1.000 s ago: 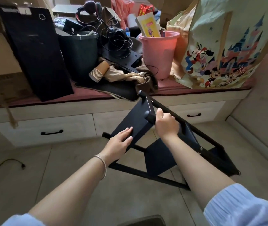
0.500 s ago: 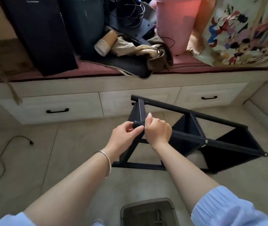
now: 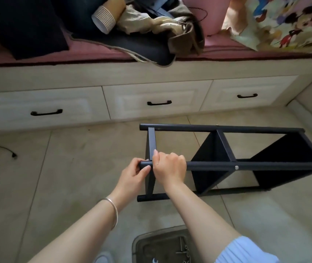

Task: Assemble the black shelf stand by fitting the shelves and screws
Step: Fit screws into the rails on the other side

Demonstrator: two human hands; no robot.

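Stand (image 3: 227,164) lies lengthwise left-right; hands (image 3: 151,169) apparently grip its left end

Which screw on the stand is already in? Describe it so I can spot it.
Find the black shelf stand lying on the floor below the drawers. Follow the near pole rightward from the right hand: the silver screw head sits where the middle shelf meets it, the nearest bright dot.

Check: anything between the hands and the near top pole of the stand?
Nothing visible. Both hands are already on the pole: the left hand pinches its end, and the right hand wraps around it beside the end shelf.
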